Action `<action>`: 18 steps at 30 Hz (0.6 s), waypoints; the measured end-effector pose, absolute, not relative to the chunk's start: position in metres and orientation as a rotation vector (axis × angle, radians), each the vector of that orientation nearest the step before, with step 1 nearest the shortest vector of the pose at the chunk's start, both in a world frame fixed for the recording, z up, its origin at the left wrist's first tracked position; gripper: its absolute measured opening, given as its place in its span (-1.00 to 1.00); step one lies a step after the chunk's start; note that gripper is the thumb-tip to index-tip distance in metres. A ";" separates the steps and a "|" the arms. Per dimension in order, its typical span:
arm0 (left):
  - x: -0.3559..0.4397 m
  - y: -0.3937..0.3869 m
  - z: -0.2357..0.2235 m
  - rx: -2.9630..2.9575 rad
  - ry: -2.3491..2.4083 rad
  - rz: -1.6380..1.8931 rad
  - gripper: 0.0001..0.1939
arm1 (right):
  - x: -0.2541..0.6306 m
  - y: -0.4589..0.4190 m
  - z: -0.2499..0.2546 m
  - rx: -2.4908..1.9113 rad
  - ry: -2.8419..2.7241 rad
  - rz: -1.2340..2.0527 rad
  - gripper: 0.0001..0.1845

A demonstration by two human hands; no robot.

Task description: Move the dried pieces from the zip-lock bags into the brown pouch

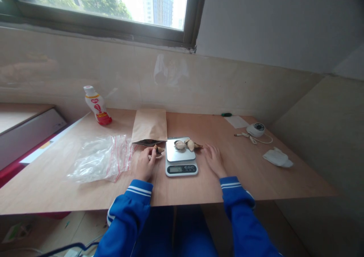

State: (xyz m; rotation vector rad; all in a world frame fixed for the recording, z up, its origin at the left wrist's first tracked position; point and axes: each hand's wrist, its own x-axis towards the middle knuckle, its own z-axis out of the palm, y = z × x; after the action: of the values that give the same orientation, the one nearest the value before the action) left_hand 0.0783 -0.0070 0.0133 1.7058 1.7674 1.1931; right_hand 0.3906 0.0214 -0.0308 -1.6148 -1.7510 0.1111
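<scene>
The wooden surface (244,177) spreads out before me, with a digital kitchen scale (181,168) near its front edge. Left of the scale lie a kraft paper envelope (149,126) and a clear zip bag (99,158), and farther left stands a plastic drink bottle (97,106). Two pale shell-like pieces (184,144) rest on the scale's pan. Just left of the scale, my left hand (145,164) is curled closed around another piece (158,149). Just right of it, my right hand (214,160) lies open on the surface.
</scene>
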 end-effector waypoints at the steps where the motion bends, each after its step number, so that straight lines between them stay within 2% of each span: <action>1: 0.078 -0.008 0.016 1.709 1.784 1.178 -0.64 | 0.389 0.021 -0.028 -1.615 -1.778 0.118 -0.51; 10: 0.077 -0.008 0.020 1.763 1.872 1.140 -0.63 | 0.385 0.014 -0.019 -1.673 -1.983 0.060 -0.60; 15: 0.078 -0.008 0.016 1.833 1.882 1.309 -0.63 | 0.385 0.014 -0.019 -1.681 -1.988 0.059 -0.62; 18: 0.083 -0.011 0.015 2.032 1.722 1.426 -0.66 | 0.385 0.014 -0.019 -1.668 -1.985 0.040 -0.63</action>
State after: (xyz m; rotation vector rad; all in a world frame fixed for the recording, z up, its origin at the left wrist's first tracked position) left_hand 0.0835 -0.0110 0.0152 2.0319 1.7215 1.4257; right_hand 0.3848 0.0138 -0.0191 -1.6676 -1.9846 0.0401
